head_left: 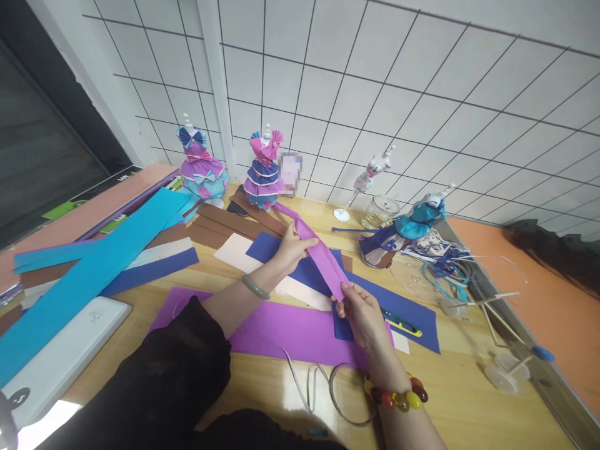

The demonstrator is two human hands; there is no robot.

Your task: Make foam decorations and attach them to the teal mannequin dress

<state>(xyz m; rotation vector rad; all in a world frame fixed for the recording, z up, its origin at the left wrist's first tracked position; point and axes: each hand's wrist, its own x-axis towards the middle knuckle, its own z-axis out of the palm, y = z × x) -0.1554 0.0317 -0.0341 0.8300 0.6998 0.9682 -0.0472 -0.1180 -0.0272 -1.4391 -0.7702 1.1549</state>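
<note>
A long purple strip (324, 257), seemingly crepe paper, stretches between my two hands above the table. My left hand (294, 247) pinches it near its middle, thumb on top. Lower and to the right, my right hand (359, 306) grips the near end of the strip between thumb and fingers. Beneath them lie dark blue sheets (398, 300), cream sheets (304, 294) and a wide purple sheet (290, 328). A green and yellow cutter (403, 324) rests on the blue sheet, just right of my right hand.
Small dress forms in paper dresses (204, 165) (262, 175) (412, 228) and a bare form (370, 175) stand toward the wall. A glass jar (380, 211) is behind. Turquoise strips (103, 269) cross a white box (75, 350) at left. Loose ribbon (335, 381) curls in front.
</note>
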